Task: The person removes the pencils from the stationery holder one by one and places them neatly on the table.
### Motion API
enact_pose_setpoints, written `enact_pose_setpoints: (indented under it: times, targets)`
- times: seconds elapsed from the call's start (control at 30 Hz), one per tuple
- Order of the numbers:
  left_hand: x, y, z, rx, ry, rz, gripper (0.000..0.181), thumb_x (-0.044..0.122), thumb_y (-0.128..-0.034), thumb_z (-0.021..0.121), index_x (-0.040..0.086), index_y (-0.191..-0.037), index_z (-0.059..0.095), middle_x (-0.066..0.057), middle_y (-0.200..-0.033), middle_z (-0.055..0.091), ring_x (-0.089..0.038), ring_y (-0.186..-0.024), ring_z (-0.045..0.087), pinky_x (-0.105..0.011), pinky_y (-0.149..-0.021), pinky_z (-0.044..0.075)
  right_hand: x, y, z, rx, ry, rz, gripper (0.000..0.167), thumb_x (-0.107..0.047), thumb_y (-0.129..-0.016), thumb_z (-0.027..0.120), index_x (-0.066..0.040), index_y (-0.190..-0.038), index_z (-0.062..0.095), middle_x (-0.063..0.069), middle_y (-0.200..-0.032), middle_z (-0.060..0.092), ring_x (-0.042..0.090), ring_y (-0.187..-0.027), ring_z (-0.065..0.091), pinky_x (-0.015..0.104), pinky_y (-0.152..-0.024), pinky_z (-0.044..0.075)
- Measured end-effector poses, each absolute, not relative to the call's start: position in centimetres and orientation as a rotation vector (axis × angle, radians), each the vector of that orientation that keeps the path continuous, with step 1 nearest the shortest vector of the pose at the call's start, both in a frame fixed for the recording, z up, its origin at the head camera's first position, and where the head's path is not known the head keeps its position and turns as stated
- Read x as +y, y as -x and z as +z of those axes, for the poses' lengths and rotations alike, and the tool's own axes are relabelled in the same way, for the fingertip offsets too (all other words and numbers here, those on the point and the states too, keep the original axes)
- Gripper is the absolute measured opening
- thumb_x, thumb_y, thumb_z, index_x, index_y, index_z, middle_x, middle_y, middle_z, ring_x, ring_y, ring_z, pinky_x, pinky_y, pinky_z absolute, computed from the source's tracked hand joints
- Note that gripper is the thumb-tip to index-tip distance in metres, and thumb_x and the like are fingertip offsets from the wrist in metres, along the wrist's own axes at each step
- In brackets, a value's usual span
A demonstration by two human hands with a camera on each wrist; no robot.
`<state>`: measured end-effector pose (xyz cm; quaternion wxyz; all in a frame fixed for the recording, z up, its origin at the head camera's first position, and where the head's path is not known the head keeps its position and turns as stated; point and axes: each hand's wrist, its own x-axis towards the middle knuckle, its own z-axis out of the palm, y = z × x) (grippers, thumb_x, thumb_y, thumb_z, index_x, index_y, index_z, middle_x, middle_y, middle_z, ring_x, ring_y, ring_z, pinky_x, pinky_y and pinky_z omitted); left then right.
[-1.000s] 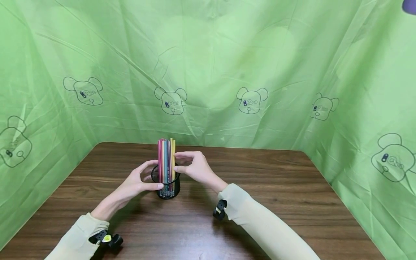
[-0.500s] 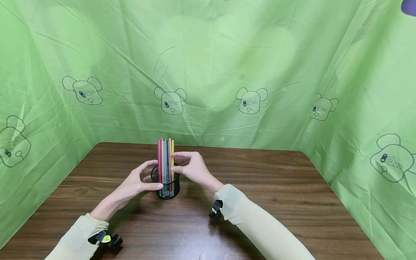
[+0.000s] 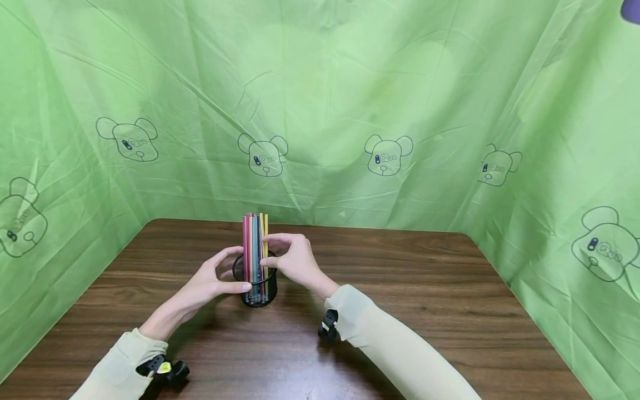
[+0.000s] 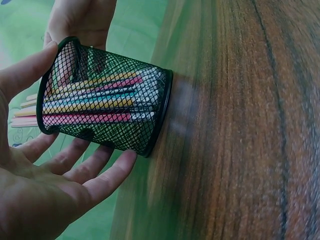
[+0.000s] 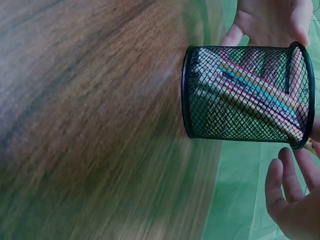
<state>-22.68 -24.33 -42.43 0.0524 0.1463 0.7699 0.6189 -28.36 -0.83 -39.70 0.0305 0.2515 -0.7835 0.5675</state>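
Note:
A black mesh pencil holder (image 3: 259,291) stands upright on the table, filled with pencils (image 3: 254,244) in pink, blue and yellow whose pale lower ends show through the mesh. My left hand (image 3: 205,280) holds the holder from the left, thumb at the near rim and fingers spread round the far side. From the right, my right hand (image 3: 297,258) has thumb and forefinger on the yellow pencils above the rim, pinching them. The pencils lean inside the mesh in the right wrist view, where the right fingers (image 5: 287,182) curl beside the rim.
A brown wood-grain table (image 3: 400,289) lies under both hands. Green cloth (image 3: 325,111) printed with bear faces hangs behind it and at both sides. A purple object (image 3: 631,11) shows at the top right corner.
My right hand has shifted slightly left, and the yellow pencils have moved a little left with it, closer to the others. The left hand and the holder have stayed in place.

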Motion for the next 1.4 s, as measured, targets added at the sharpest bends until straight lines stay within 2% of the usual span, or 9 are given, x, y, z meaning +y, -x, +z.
enact_pose_setpoints:
  times: [0.33, 0.57, 0.73, 0.87, 1.1, 1.4]
  targets:
    - [-24.3, 22.6, -42.4, 2.342, -0.416, 1.878, 0.081, 0.013, -0.0879, 0.086, 0.01, -0.157, 0.043, -0.022, -0.147, 0.055, -0.046, -0.136, 0.051, -0.062, -0.111, 0.037, -1.3, 29.0, -39.9, -2.365, -0.73, 1.676, 0.046, 0.001, -0.074, 0.095, -0.012, -0.116, 0.081, -0.001, -0.097, 0.077, 0.012, -0.083, 0.072, 0.026, -0.077, 0.058]
    - [-24.3, 22.7, -42.5, 2.345, -0.417, 1.871, 0.083, 0.014, -0.0875, 0.087, 0.011, -0.158, 0.042, -0.022, -0.149, 0.053, -0.047, -0.136, 0.05, -0.06, -0.109, 0.04, -1.3, 29.1, -39.7, -2.329, -0.68, 1.704, 0.044, 0.005, -0.073, 0.094, -0.012, -0.111, 0.081, -0.001, -0.094, 0.077, 0.014, -0.08, 0.073, 0.026, -0.075, 0.058]
    - [-24.3, 22.7, -42.5, 2.335, -0.418, 1.878, 0.084, 0.013, -0.0873, 0.087, 0.011, -0.158, 0.042, -0.022, -0.151, 0.051, -0.049, -0.136, 0.049, -0.059, -0.108, 0.042, -1.1, 29.2, -39.4, -2.302, -0.684, 1.734, 0.046, 0.007, -0.074, 0.092, -0.011, -0.115, 0.081, 0.002, -0.097, 0.078, 0.015, -0.08, 0.074, 0.027, -0.075, 0.059]
    - [-24.3, 22.6, -42.4, 2.336, -0.419, 1.881, 0.083, 0.013, -0.0873, 0.087, 0.011, -0.157, 0.042, -0.022, -0.149, 0.053, -0.047, -0.136, 0.051, -0.06, -0.109, 0.04, -0.9, 29.4, -39.2, -2.281, -0.693, 1.779, 0.05, 0.009, -0.075, 0.089, -0.01, -0.121, 0.079, 0.004, -0.103, 0.079, 0.015, -0.078, 0.075, 0.03, -0.069, 0.06]
    - [-24.3, 22.8, -42.4, 2.347, -0.421, 1.887, 0.083, 0.012, -0.0867, 0.087, 0.009, -0.156, 0.043, -0.021, -0.145, 0.057, -0.043, -0.133, 0.054, -0.055, -0.108, 0.04, -0.4, 29.4, -38.6, -2.275, -0.716, 1.808, 0.053, 0.008, -0.077, 0.089, -0.008, -0.126, 0.077, 0.002, -0.11, 0.078, 0.015, -0.075, 0.075, 0.032, -0.066, 0.061]
    - [-24.3, 22.8, -42.6, 2.335, -0.433, 1.901, 0.081, 0.012, -0.0872, 0.086, 0.008, -0.156, 0.043, -0.022, -0.145, 0.057, -0.043, -0.132, 0.055, -0.047, -0.105, 0.043, 0.0, 29.7, -38.0, -2.275, -0.7, 1.842, 0.059, 0.007, -0.076, 0.091, -0.02, -0.127, 0.079, 0.002, -0.115, 0.077, 0.015, -0.075, 0.076, 0.033, -0.065, 0.061]
